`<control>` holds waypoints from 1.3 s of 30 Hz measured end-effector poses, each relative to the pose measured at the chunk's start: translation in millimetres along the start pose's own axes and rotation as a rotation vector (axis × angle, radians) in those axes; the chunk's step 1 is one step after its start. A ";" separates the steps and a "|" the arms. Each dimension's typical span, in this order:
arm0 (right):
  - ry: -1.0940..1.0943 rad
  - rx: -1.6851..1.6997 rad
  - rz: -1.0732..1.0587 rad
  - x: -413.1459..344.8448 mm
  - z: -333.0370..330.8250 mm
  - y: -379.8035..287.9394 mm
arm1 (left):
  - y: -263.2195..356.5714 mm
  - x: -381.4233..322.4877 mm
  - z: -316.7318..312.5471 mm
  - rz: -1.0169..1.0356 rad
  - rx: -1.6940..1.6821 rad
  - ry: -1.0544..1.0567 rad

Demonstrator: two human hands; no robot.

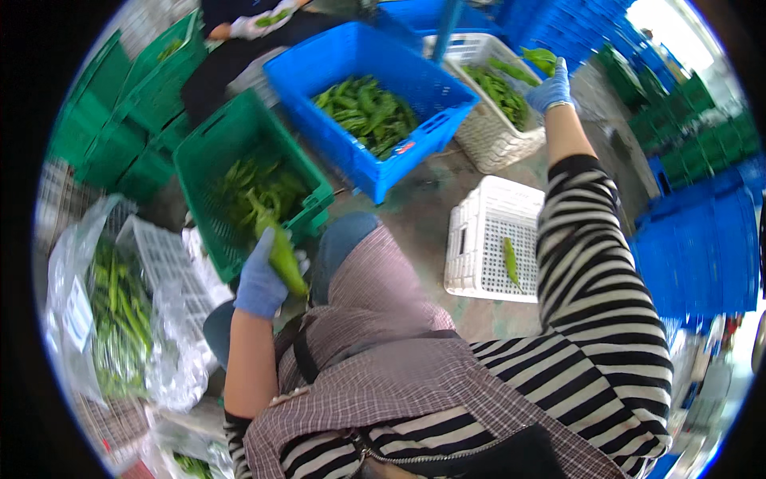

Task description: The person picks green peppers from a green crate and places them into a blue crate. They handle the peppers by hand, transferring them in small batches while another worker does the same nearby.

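Observation:
My left hand (261, 281), in a bluish glove, grips a large green pepper (280, 254) over the near edge of a green plastic crate (323, 200) with more peppers inside. My right hand (552, 91), gloved alike, reaches far out above a white basket (502, 152) of green peppers; a green pepper (540, 58) is at its fingertips. Between the two stands a blue crate (374, 173) part filled with green peppers (374, 114). A single slim green pepper (510, 262) lies in a low white crate (464, 263) on the floor, left of my right sleeve.
Clear plastic bags of green peppers (119, 311) lie at the left. Stacked green crates (140, 114) rise behind them. A co-worker's gloved hand (263, 23) holds something green at the top. Blue crates (697, 245) and more green crates (700, 132) are stacked at the right.

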State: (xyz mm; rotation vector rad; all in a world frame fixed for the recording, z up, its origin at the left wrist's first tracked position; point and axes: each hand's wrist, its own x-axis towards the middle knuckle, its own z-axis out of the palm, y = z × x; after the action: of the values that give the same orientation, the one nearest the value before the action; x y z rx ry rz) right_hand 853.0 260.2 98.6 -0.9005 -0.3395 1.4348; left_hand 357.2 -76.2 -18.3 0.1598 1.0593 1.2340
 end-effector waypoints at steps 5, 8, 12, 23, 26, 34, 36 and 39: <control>-0.827 -0.492 0.370 -69.5 44.7 165.0 | 8.4 25.3 2.3 0.239 -0.098 -0.219; -1.046 -0.481 0.789 -170.6 53.7 262.4 | 14.5 43.3 2.4 0.225 -0.158 -0.288; -1.093 -0.531 0.771 -246.9 66.3 333.8 | 18.1 53.5 7.9 0.204 -0.159 -0.355; -0.889 -0.045 1.039 -235.2 54.8 348.6 | 22.2 55.9 16.6 0.094 -0.154 -0.355; -0.855 -0.002 1.051 -240.0 62.1 347.1 | 19.4 55.4 21.7 0.070 -0.091 -0.336; -0.645 -0.019 0.713 -220.3 -24.1 276.9 | 30.8 54.8 19.2 0.346 0.431 -0.352; -0.631 0.224 0.655 -207.9 -73.2 238.7 | 56.6 63.5 -6.6 0.301 0.345 -0.168; 0.022 0.137 0.136 -210.5 -140.9 180.6 | 89.8 67.6 -72.3 0.300 0.190 0.091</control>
State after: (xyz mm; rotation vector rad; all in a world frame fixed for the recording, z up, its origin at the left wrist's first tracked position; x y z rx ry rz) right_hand 790.9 -3.5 -54.2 -0.8395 -0.1636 1.5525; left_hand 239.5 -16.8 -40.5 0.4248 1.2651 1.4178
